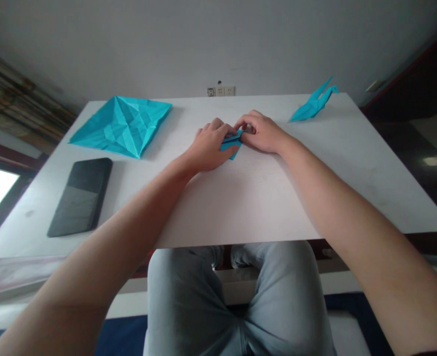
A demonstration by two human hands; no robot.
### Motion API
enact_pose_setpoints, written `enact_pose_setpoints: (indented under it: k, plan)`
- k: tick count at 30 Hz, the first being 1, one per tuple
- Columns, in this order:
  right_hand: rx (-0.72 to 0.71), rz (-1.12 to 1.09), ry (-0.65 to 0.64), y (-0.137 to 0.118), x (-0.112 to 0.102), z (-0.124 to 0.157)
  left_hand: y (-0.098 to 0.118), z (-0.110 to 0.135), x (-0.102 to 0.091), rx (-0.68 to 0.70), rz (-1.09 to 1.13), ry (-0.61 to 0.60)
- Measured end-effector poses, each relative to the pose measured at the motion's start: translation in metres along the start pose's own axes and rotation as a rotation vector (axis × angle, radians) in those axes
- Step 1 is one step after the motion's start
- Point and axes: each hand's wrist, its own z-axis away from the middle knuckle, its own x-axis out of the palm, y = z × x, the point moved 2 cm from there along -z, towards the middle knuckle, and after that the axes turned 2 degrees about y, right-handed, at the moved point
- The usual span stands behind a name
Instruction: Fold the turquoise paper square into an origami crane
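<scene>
A small piece of folded blue origami paper lies on the white table between my two hands, partly hidden under the fingers. My left hand rests over its left side, with the thumb along the near edge and the fingers across the far part. At the paper's right end my right hand pinches it between thumb and forefinger. Farther right stands a blue origami crane. To the left lies a large creased blue sheet, spread out with fold lines across it.
A black phone-like device lies at the table's left, beside my left forearm. The white table ends close to my knees, and its far edge runs along a wall with sockets. A patterned curtain hangs at the left.
</scene>
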Motion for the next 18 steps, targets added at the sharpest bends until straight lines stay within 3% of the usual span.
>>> enact_pose_setpoints:
  k: [18]
  plan:
    - [-0.012, 0.025, -0.025, 0.0003, -0.0016, -0.0003, 0.0005, 0.0005, -0.0004, 0.000, -0.023, -0.004]
